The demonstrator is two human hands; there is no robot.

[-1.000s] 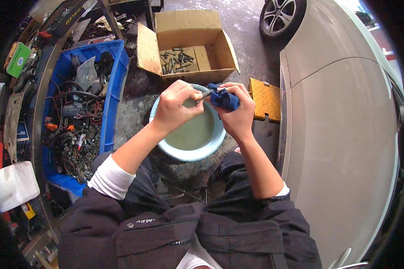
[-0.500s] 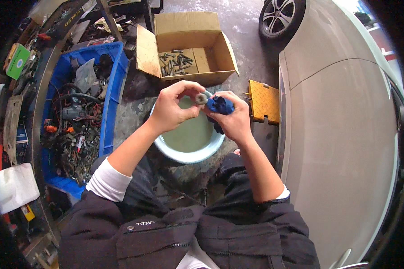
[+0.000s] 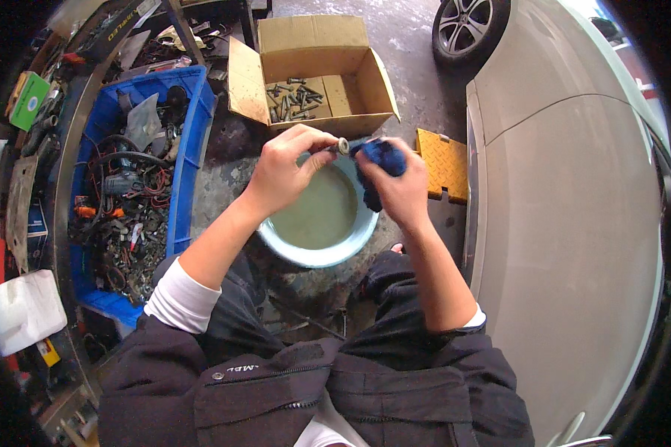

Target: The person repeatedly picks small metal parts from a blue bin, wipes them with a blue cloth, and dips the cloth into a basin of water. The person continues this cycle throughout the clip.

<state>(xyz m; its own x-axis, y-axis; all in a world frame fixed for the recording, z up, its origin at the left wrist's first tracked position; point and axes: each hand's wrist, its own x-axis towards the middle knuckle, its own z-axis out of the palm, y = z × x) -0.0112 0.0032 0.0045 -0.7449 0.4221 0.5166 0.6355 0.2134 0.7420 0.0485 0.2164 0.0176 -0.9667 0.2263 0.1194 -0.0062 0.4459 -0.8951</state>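
Pinched between the thumb and fingers of my left hand [image 3: 287, 164] is a metal bolt [image 3: 343, 146], its round head toward my right hand. My right hand [image 3: 402, 182] is closed on a dark blue cloth [image 3: 385, 158], bunched up beside the bolt. Both hands are over a pale blue basin [image 3: 313, 258] of cloudy greenish water. Beyond the basin stands an open cardboard box [image 3: 335, 125] with several loose bolts [image 3: 298, 97] lying in its left part. Most of the bolt's shank is hidden by my fingers.
A blue crate [image 3: 194, 141] full of tools, wires and small parts stands on the left, beside a cluttered shelf. Along the right runs a light-coloured car [image 3: 566, 223]. A yellow treadplate block [image 3: 443, 165] lies near it, and a car wheel [image 3: 470, 30] shows farther back.
My right hand has moved right with the cloth, away from the bolt. My left hand has shifted slightly up and turned the bolt's head to the right.
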